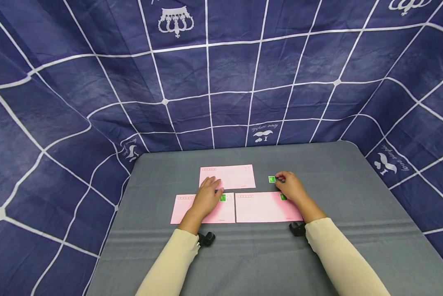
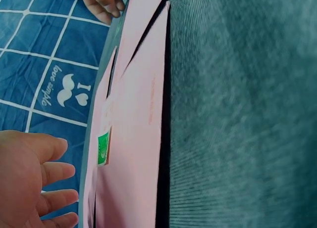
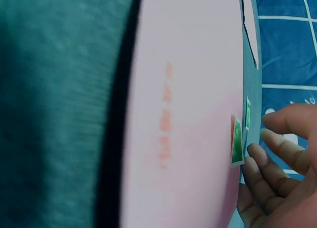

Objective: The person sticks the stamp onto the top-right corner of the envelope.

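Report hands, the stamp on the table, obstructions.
Right hand beside that stamp. Left hand over left envelope. Far envelope unstamped. Nothing visibly in the way.

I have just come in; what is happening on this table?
A person's right hand is beside a loose green stamp on the gray cloth; whether they touch is unclear. The left hand is over the near left envelope, pointing toward the far envelope. The near left envelope and near right envelope bear green stamps; the far envelope shows none.
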`<state>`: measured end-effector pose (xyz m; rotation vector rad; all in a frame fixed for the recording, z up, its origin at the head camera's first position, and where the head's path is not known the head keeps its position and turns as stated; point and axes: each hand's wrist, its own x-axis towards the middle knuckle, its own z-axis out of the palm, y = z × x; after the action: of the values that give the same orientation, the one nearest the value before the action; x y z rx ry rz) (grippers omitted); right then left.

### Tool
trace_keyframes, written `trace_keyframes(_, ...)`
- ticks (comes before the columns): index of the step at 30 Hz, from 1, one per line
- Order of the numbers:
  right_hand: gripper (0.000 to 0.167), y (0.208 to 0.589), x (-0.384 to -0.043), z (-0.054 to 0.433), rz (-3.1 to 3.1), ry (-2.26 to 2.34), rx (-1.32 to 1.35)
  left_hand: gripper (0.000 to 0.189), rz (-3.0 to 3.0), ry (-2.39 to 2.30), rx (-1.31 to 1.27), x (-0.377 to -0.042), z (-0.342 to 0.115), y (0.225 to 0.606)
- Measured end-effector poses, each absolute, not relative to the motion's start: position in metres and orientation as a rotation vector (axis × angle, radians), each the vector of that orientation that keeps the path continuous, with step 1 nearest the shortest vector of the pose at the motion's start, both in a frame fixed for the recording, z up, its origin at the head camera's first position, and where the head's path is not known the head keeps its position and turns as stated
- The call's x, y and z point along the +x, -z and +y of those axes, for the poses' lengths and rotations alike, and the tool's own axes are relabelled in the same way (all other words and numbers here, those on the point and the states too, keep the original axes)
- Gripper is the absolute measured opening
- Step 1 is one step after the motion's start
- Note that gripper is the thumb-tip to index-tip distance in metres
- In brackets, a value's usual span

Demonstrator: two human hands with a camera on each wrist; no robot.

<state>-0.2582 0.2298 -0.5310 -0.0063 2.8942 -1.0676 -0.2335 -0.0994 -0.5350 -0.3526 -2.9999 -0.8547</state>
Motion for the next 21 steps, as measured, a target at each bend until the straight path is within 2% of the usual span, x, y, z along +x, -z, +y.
trace_keyframes(21, 0.027, 0.534, -0.279, 0.238, 2.808, 1.079, 0.01, 0.047, -3.074, 0.738, -0.305, -0.253, -0.103, 0.539)
